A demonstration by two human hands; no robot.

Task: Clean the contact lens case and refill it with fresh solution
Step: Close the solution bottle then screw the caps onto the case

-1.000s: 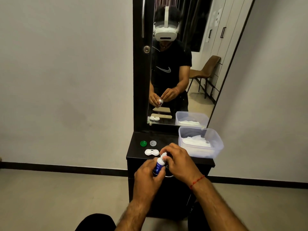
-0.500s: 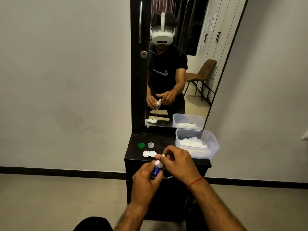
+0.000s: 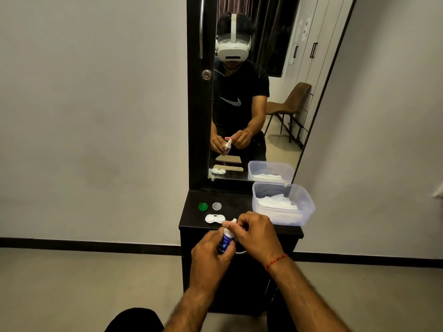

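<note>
A small solution bottle (image 3: 226, 239) with a blue label and white top is held upright in my left hand (image 3: 211, 256), just in front of the dark cabinet top (image 3: 191, 215). My right hand (image 3: 257, 232) pinches the bottle's white tip or cap; which of the two I cannot tell. The white contact lens case (image 3: 214, 218) lies open on the cabinet top, just beyond the bottle. Its two loose caps rest behind it: a green one (image 3: 202, 206) and a clear one (image 3: 216, 206).
A clear plastic tub (image 3: 285, 210) with white tissues stands at the right of the cabinet top. A tall mirror (image 3: 254, 92) rises behind, reflecting a person wearing a headset. Grey walls flank the narrow cabinet, with floor on both sides.
The view shifted slightly. My right hand's fingers have worked at the bottle's tip, which now shows more white nozzle. The left hand keeps holding the bottle.
</note>
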